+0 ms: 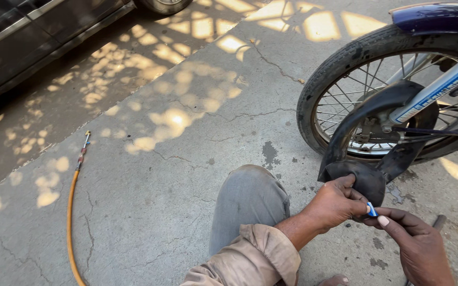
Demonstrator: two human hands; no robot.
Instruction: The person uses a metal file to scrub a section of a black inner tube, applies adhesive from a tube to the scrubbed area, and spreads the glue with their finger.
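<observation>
A black rubber inner tube loops out from the spoked motorcycle wheel at the right. My left hand grips the folded lower end of the tube. My right hand pinches a small blue and white object against that fold, beside my left thumb. What the small object is cannot be made out. My knee in grey trousers sits just left of both hands.
An orange air hose with a metal nozzle lies on the cracked concrete at left. A dark car stands at the upper left. The motorcycle's blue mudguard and fork fill the upper right.
</observation>
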